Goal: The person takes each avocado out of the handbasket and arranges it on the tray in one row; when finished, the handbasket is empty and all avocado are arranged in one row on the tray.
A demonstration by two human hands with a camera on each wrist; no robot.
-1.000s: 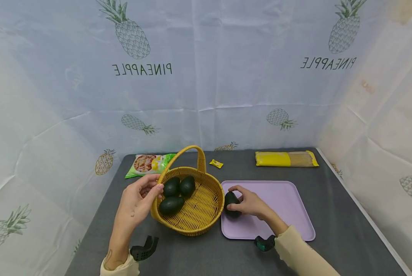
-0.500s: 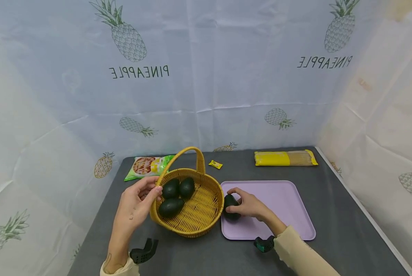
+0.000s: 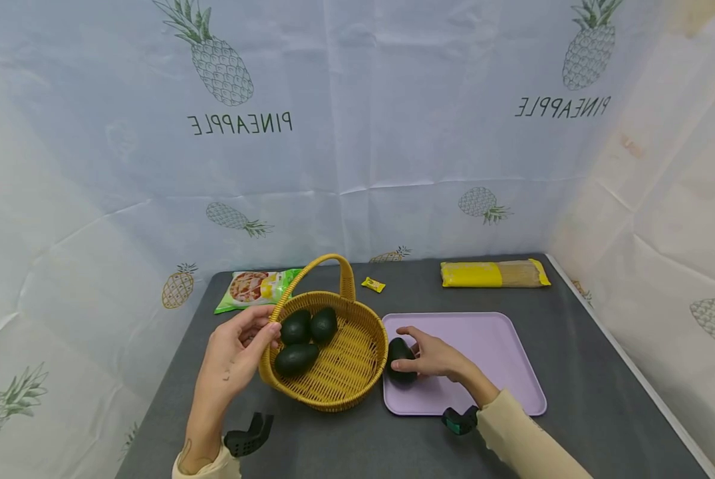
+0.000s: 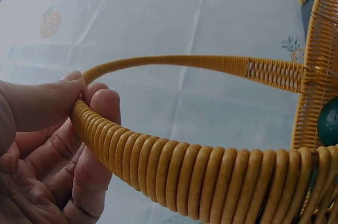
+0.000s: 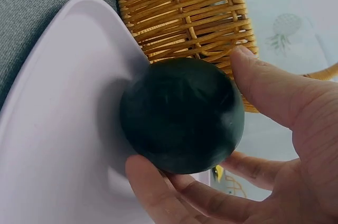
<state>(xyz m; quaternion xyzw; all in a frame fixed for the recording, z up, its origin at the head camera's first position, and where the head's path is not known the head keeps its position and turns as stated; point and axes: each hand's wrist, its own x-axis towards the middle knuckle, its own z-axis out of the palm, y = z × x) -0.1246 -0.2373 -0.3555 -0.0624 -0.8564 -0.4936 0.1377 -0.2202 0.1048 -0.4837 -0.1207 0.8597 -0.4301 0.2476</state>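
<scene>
A yellow wicker basket point(image 3: 351, 352) stands left of centre on the table, with dark green avocados point(image 3: 297, 359) grouped in its left half. My left hand point(image 3: 231, 352) pinches the left side of the basket's handle point(image 4: 158, 166) between thumb and fingers. On the left edge of the lilac tray point(image 3: 483, 339), close to the basket's rim, lies another avocado point(image 5: 182, 115). My right hand point(image 3: 431, 356) curls round this avocado, thumb on the near side and fingers on the far side. How firmly it grips cannot be told.
Behind the basket lies a green food packet point(image 3: 252, 286). A small yellow wrapped item point(image 3: 373, 285) sits beyond its right rim. A yellow pack of dry noodles point(image 3: 495, 273) lies at the back right. Pineapple-print cloth point(image 3: 393, 133) borders the table.
My right hand and its avocado have shifted very slightly towards me on the tray. The left hand keeps its place on the handle. The head view has tilted a little.
</scene>
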